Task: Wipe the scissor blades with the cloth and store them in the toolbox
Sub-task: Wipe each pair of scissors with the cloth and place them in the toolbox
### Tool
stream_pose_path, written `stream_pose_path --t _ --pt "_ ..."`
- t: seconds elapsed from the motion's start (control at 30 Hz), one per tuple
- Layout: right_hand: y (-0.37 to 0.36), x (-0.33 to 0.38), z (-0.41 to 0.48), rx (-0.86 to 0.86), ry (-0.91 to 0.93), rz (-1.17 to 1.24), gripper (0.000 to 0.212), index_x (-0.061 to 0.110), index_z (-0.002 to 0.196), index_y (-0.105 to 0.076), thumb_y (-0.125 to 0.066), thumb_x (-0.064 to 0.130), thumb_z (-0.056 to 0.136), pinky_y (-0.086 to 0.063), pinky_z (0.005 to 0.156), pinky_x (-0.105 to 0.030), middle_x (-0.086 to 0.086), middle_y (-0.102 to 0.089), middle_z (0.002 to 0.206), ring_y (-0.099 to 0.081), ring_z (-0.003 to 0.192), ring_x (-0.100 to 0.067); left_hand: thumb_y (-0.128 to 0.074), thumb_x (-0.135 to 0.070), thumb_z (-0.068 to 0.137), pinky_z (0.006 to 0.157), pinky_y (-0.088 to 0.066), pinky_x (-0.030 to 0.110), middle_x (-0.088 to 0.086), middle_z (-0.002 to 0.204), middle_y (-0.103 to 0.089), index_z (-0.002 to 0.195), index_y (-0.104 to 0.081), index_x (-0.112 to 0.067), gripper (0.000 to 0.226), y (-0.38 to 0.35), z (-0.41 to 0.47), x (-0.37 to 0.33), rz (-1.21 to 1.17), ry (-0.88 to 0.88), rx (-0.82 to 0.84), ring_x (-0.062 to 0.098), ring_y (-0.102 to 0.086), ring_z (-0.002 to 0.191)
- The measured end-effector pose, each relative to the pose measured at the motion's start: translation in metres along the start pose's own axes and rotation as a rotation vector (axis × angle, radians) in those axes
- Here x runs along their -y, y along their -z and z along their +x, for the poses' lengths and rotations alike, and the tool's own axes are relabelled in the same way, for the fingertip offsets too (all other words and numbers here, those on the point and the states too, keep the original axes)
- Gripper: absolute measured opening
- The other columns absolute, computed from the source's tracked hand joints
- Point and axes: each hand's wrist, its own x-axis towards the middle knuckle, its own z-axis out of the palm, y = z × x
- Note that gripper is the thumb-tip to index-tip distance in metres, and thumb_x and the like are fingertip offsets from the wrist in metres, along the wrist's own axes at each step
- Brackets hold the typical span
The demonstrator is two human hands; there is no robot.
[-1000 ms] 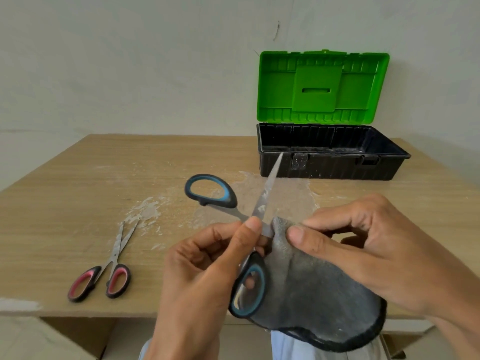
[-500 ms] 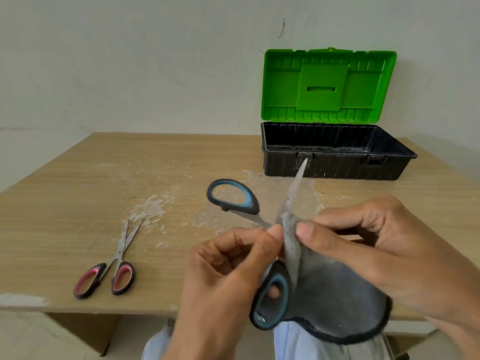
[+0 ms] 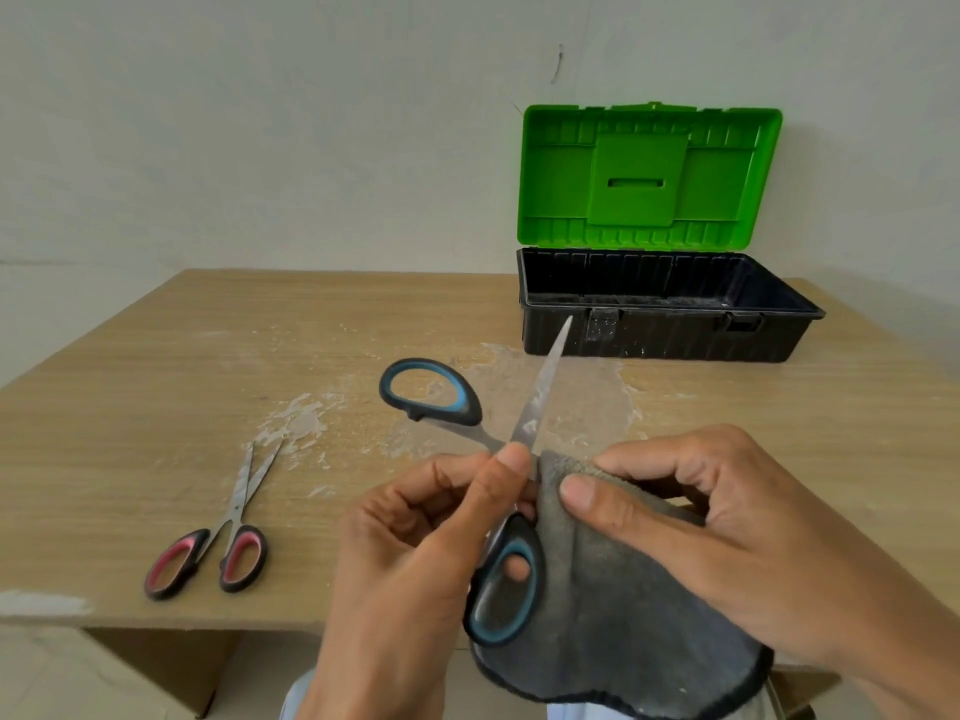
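Note:
My left hand (image 3: pixel 415 553) pinches the blue-and-black scissors (image 3: pixel 540 392) near the pivot, holding them spread wide above the table's front edge. One blade points up toward the toolbox; the other is hidden in the grey cloth (image 3: pixel 613 615). My right hand (image 3: pixel 717 543) grips the cloth, thumb and fingers folding its top edge around the hidden blade beside the pivot. A black toolbox (image 3: pixel 670 335) with its green lid (image 3: pixel 649 174) raised stands at the back right. Red-and-black scissors (image 3: pixel 218 543) lie on the table to the left, blades slightly apart.
The wooden table (image 3: pixel 130 387) has whitish scuffed patches in the middle. A plain wall rises behind the table. The table's front edge runs just below my hands, and floor shows beneath it.
The cloth and my right thumb have slid down the blade toward the pivot. The exposed blade now points more upright at the toolbox. The red scissors have not moved.

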Motion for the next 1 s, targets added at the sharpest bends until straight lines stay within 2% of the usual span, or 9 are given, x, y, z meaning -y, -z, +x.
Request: stream_pose_path --t 0.17,0.3,0.4,0.57,0.7,0.8,0.87,0.9,1.0 --pt "0.012 -0.003 -0.006 -0.012 -0.026 0.034 0.064 0.014 0.076 -0.077 -0.058 0.074 0.083 -0.036 0.053 -0.012 0.006 -0.037 0.052 -0.038 0.049 -0.007 -0.076 -0.029 0.060 0.043 -0.047 0.020 0.014 0.072 -0.072 0.063 -0.076 -0.009 0.021 0.005 0.002 -0.007 0.010 -0.041 0.000 0.012 -0.062 0.057" --pt "0.010 -0.002 -0.003 -0.045 -0.005 0.030 0.067 0.005 0.070 -0.070 -0.060 0.068 0.091 -0.036 0.055 -0.013 0.001 -0.036 0.053 -0.037 0.050 -0.008 -0.077 -0.030 0.060 0.043 -0.047 0.021 0.014 0.074 -0.073 0.062 -0.075 -0.010 0.020 0.003 0.001 -0.002 0.024 0.010 0.040 0.013 -0.060 0.054" --pt "0.005 0.002 0.002 -0.055 -0.014 0.031 0.057 0.008 0.059 -0.058 -0.063 0.055 0.089 -0.036 0.055 -0.013 0.010 -0.035 0.051 -0.035 0.049 -0.006 -0.078 -0.030 0.059 0.043 -0.047 0.021 0.015 0.075 -0.073 0.061 -0.075 -0.010 0.021 0.003 0.001 0.000 0.035 0.024 0.038 0.013 -0.057 0.050" --pt "0.010 -0.002 0.002 0.017 -0.010 0.063 0.048 0.020 0.054 -0.059 -0.063 0.052 0.090 -0.036 0.058 -0.011 0.010 -0.034 0.053 -0.036 0.051 -0.007 -0.076 -0.029 0.061 0.042 -0.048 0.019 0.014 0.073 -0.072 0.062 -0.076 -0.009 0.020 0.009 0.003 -0.005 0.023 -0.013 -0.013 0.011 -0.059 0.052" --pt "0.022 -0.007 -0.003 -0.005 -0.026 0.092 0.055 0.001 0.069 -0.073 -0.064 0.052 0.088 -0.035 0.055 -0.008 0.006 -0.033 0.053 -0.035 0.049 -0.003 -0.074 -0.027 0.063 0.042 -0.048 0.018 0.013 0.072 -0.072 0.060 -0.075 -0.010 0.018 0.011 0.003 -0.007 0.038 -0.028 -0.009 0.011 -0.062 0.056" --pt "0.029 -0.010 -0.007 -0.049 -0.008 0.060 0.066 -0.001 0.076 -0.075 -0.062 0.062 0.092 -0.037 0.056 -0.008 -0.004 -0.046 0.050 -0.040 0.046 -0.014 -0.076 -0.029 0.061 0.044 -0.048 0.019 0.012 0.072 -0.073 0.061 -0.075 -0.010 0.019 0.010 0.002 -0.008 0.082 -0.062 0.003 0.012 -0.063 0.057" --pt "0.031 -0.008 -0.008 -0.051 0.010 0.023 0.071 0.005 0.090 -0.080 -0.059 0.073 0.088 -0.046 0.061 -0.013 -0.019 -0.066 0.067 -0.057 0.056 -0.029 -0.077 -0.031 0.060 0.045 -0.049 0.020 0.013 0.071 -0.073 0.062 -0.075 -0.009 0.022 0.008 0.002 -0.007 0.109 -0.078 0.017 0.015 -0.061 0.055" --pt "0.030 -0.005 -0.007 -0.064 0.021 0.024 0.064 0.014 0.093 -0.083 -0.059 0.073 0.088 -0.050 0.064 -0.016 -0.015 -0.071 0.069 -0.062 0.058 -0.027 -0.078 -0.031 0.060 0.046 -0.050 0.022 0.015 0.071 -0.073 0.063 -0.075 -0.008 0.024 0.006 0.001 -0.006 0.113 -0.077 0.029 0.018 -0.061 0.055" --pt "0.017 0.007 -0.002 -0.016 0.029 0.073 0.031 0.040 0.096 -0.083 -0.058 0.057 0.091 -0.044 0.067 -0.006 0.026 -0.065 0.060 -0.061 0.057 0.009 -0.079 -0.029 0.061 0.059 -0.052 0.031 0.019 0.073 -0.074 0.066 -0.075 -0.004 0.025 0.000 -0.003 -0.001 0.107 -0.053 0.056 0.026 -0.064 0.062"
